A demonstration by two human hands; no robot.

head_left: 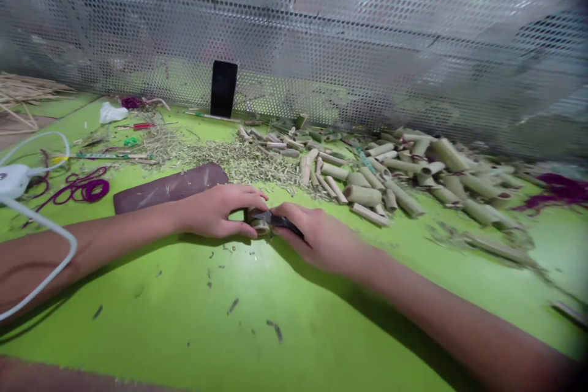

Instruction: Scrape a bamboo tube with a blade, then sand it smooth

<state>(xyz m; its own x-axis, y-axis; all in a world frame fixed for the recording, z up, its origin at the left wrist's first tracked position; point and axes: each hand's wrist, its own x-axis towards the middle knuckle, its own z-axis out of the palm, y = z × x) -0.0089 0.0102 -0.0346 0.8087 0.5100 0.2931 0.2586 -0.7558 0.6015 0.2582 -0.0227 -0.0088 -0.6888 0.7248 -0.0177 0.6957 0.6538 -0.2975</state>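
Head view: the left hand is pinching a short bamboo piece near the middle of the green table, while the right hand is gripping a dark-handled tool against it, bamboo pieces lying far right.

A lone head-worn view looks forward and down over both forearms, onto the green table.
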